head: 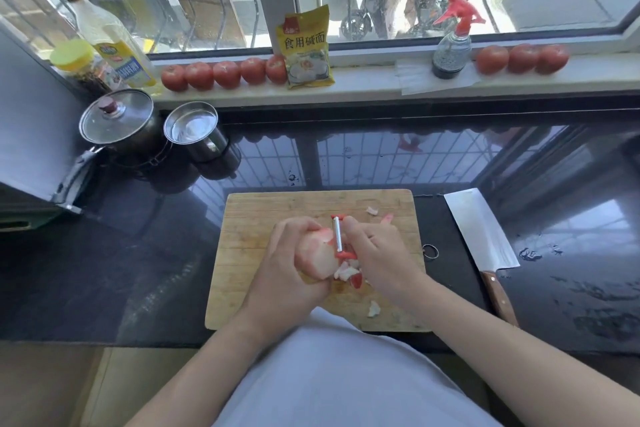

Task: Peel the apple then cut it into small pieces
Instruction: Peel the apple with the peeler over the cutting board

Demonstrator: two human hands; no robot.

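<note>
Your left hand (289,267) curls around the apple (318,255), holding it just above the cutting board (263,215); the fruit is mostly bare and pale, with a strip of red skin at its top near your fingertips. Your right hand (374,253) grips the red-framed peeler (338,236), whose blade lies against the apple's right side; your fingers are folded tightly about the handle. Peel scraps (349,274) lie on the board between and below your hands; more bits sit just beyond your right hand. A cleaver (481,236) with a wooden handle rests on the dark counter (138,236), well to the right of your right hand, outside the board.
</note>
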